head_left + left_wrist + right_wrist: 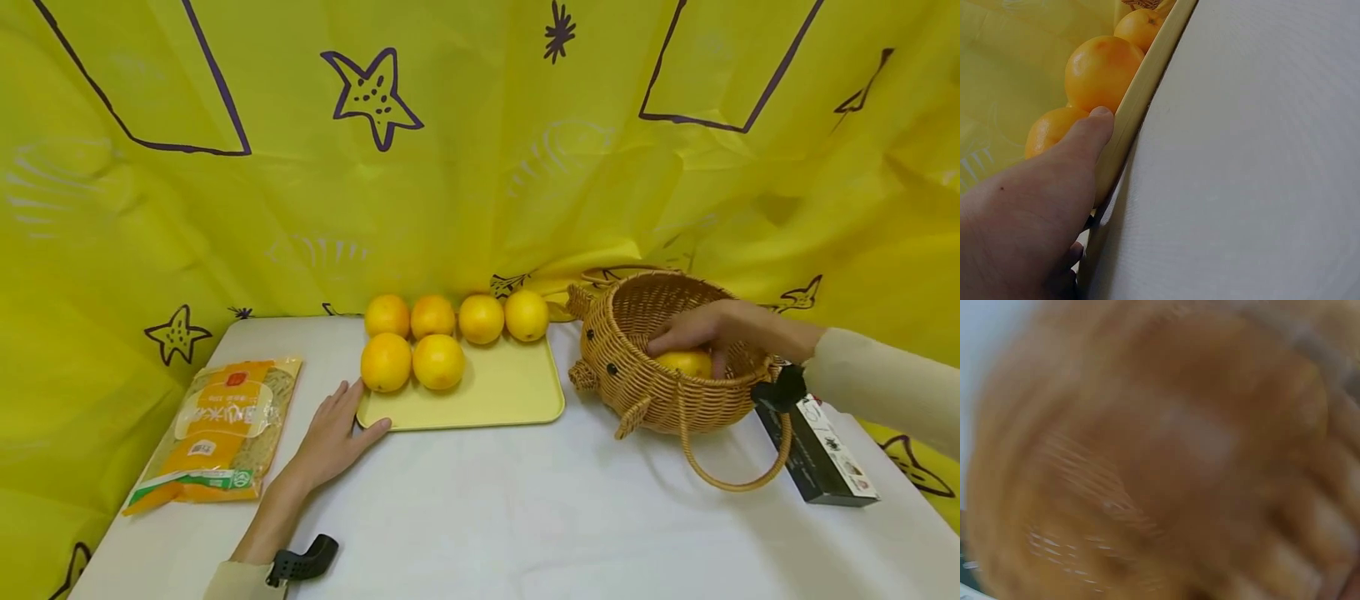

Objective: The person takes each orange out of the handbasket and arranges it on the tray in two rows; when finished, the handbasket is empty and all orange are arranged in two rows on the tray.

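Observation:
Several oranges [438, 362] sit on a pale yellow tray [495, 408], grouped toward its back and left. My left hand [333, 437] holds the tray's near left corner; the left wrist view shows the thumb [1100, 122] over the rim beside an orange [1102, 72] and other fingers lower at the edge. To the right stands a wicker basket [637, 400] shaped like a pig. Reaching over its rim, my right hand [697, 327] grips an orange [686, 363] inside the opening. Motion blurs the right wrist view, where brown wicker fills most of the picture.
A bag of dried noodles [217, 425] lies left of the tray. Partly behind the basket, a black and white box [825, 458] lies at the right. One basket handle [738, 486] droops onto the white table [480, 517]. A yellow curtain [465, 192] hangs behind.

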`<state>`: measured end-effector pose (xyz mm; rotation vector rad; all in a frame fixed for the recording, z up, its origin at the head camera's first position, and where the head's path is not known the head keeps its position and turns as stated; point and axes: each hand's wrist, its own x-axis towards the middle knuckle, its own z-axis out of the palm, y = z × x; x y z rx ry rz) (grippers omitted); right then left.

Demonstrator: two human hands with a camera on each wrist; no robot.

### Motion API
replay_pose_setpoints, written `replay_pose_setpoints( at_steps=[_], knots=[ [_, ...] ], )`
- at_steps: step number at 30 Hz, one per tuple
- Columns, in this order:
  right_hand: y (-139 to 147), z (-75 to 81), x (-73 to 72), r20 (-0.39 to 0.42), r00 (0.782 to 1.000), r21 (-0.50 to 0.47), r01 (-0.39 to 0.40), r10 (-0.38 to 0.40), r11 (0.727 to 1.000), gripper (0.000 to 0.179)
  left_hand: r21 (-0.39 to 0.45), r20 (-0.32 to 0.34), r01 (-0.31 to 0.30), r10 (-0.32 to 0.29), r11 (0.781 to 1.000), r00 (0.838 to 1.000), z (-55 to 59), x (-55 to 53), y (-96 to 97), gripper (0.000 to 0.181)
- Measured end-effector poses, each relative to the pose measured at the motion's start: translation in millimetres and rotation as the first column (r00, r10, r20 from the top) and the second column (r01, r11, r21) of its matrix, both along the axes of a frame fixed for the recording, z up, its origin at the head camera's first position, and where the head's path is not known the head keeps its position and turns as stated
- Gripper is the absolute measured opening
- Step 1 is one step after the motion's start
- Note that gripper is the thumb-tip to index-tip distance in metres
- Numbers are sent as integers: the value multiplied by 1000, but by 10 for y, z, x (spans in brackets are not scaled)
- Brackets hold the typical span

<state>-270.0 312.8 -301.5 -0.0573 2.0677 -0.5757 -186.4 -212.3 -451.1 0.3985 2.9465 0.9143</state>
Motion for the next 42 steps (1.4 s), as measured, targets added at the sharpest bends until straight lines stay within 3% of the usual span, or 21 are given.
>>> replay_pose_setpoints(
  at_steps=[4, 9, 14, 17, 19, 20, 23, 26, 28, 30, 33, 39, 42],
  knots=[
    [100, 254, 25, -213, 975, -99, 39, -59, 994, 62, 2, 7, 0, 0, 1000, 1000, -5, 10, -6, 90],
    [120, 377, 102, -334, 925, -257, 97, -182, 962, 62, 2, -12, -6, 6, 1000, 1000, 15, 19, -42, 88],
    [70, 368, 199, -439, 841, -374, 149, -316, 915, 60, 0, -6, 0, 0, 1000, 1000, 20, 30, -50, 88],
    [26, 342, 241, -437, 794, -468, 202, -424, 860, 59, -4, -7, -5, 5, 1000, 1000, 20, 38, -57, 88],
    [2, 330, 267, -391, 763, -559, 247, -514, 792, 56, -5, -7, -6, 6, 1000, 1000, 22, 40, -54, 88],
    [-9, 328, 280, -352, 746, -619, 268, -565, 738, 53, -5, -9, -6, 6, 1000, 1000, 28, 42, -48, 88],
    [-49, 326, 326, -210, 704, -787, 290, -678, 545, 46, 3, -12, 2, -2, 1000, 1000, 45, 49, -23, 87],
    [-138, 344, 394, -59, 699, -902, 268, -713, 338, 43, 7, -7, 0, 0, 1000, 1000, 51, 62, -6, 86],
    [-221, 355, 449, -2, 706, -939, 243, -708, 245, 47, 7, 0, -2, 2, 1000, 1000, 46, 65, -4, 87],
    [-315, 357, 506, 20, 714, -960, 210, -700, 186, 54, 5, 6, -4, 4, 1000, 1000, 39, 63, -3, 87],
    [-441, 341, 579, -3, 724, -972, 159, -689, 171, 65, 0, 7, -4, 4, 1000, 1000, 33, 53, -4, 88],
    [-649, 285, 680, -99, 754, -958, 104, -650, 267, 74, -3, -1, -4, 4, 1000, 1000, 23, 28, -3, 88],
    [-758, 263, 711, -169, 741, -934, 90, -650, 345, 79, -4, -2, -5, 5, 1000, 1000, 13, 20, 5, 88]
  ],
)
